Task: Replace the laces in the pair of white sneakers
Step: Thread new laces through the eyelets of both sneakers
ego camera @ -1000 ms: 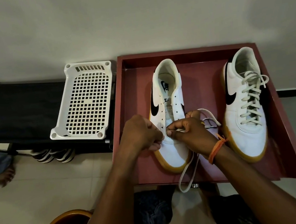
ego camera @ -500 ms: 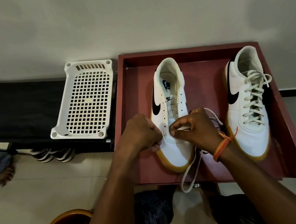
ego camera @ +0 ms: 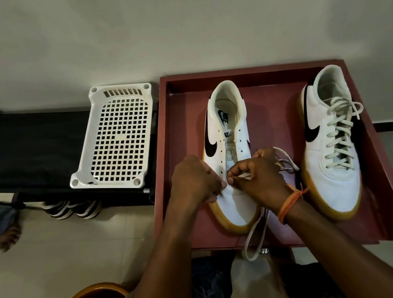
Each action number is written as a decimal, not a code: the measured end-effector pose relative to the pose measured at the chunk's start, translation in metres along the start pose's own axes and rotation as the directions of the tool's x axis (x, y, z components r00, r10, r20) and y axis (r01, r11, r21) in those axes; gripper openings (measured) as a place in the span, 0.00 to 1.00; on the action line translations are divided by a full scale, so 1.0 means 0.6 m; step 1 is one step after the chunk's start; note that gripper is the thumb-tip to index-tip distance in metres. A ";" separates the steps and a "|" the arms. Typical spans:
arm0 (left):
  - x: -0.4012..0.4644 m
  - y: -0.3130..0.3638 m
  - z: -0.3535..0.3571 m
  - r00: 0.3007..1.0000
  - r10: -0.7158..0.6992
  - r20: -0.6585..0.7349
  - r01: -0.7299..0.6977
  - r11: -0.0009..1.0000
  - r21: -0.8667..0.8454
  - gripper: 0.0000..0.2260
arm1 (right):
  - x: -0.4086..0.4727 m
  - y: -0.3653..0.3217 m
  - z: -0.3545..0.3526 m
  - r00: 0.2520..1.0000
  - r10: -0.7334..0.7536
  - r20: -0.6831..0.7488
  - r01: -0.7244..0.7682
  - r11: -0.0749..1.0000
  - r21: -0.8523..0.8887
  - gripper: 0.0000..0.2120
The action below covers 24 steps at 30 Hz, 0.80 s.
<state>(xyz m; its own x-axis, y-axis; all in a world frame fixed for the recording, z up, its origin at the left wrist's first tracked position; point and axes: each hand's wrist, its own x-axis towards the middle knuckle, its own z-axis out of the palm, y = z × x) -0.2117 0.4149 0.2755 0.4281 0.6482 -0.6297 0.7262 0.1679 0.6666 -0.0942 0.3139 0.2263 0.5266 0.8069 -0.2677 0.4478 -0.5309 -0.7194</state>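
Because the right hand (ego camera: 259, 178) pinches the lace (ego camera: 253, 235) just on the near side of the bottom eyelets, the coming move turns on a very short gap: the eyelet row of the unlaced sneaker (ego camera: 228, 149) begins directly beyond that grip and runs away from it, toe near, heel far. The free length of lace trails back from the grip toward the person, looping over the tray's near edge. The left hand (ego camera: 196, 181) sits just left of the grip, fingers curled against the toe's left side; whether they hold a lace end or only steady the shoe I cannot tell. The right hand is the nearer to the eyelets, so I judge the threading falls to it. Well off to the grip's right stands the second sneaker (ego camera: 331, 136), fully laced, its axis roughly parallel. Both rest on the floor of a dark red tray (ego camera: 183, 130). Farther left, a white perforated basket (ego camera: 116, 139) lies on a black rack (ego camera: 28, 151); beyond everything rises a plain wall (ego camera: 173, 21).
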 end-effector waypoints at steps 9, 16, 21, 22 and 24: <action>0.004 -0.003 -0.056 0.983 0.137 -0.124 -0.106 0.967 0.231 0.10 | -0.006 -0.007 -0.043 0.998 -0.050 0.031 0.053 0.994 -0.093 0.05; 0.000 -0.014 -0.131 0.670 0.190 -0.717 -0.263 0.965 0.010 0.14 | -0.007 -0.002 -0.037 0.999 -0.020 0.047 0.019 1.000 0.007 0.05; 0.022 -0.010 -0.074 0.919 -0.017 -0.395 -0.057 0.983 -0.174 0.07 | -0.002 0.005 -0.033 0.997 -0.056 0.047 0.052 0.995 0.086 0.07; 0.023 -0.015 -0.065 0.938 -0.028 -0.345 -0.015 0.992 -0.122 0.13 | -0.001 0.007 -0.030 0.997 -0.067 0.044 0.063 0.994 0.086 0.09; 0.010 -0.003 -0.048 0.932 0.009 -0.362 -0.013 1.000 -0.010 0.21 | 0.000 0.011 -0.031 0.996 -0.074 0.040 0.070 0.994 0.084 0.11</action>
<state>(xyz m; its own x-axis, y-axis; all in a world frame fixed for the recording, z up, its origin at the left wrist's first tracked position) -0.2260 0.4402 0.2822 0.2103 0.8747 -0.4366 0.7148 0.1671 0.6790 -0.0778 0.3057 0.2331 0.4629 0.8535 -0.2394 0.4213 -0.4495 -0.7877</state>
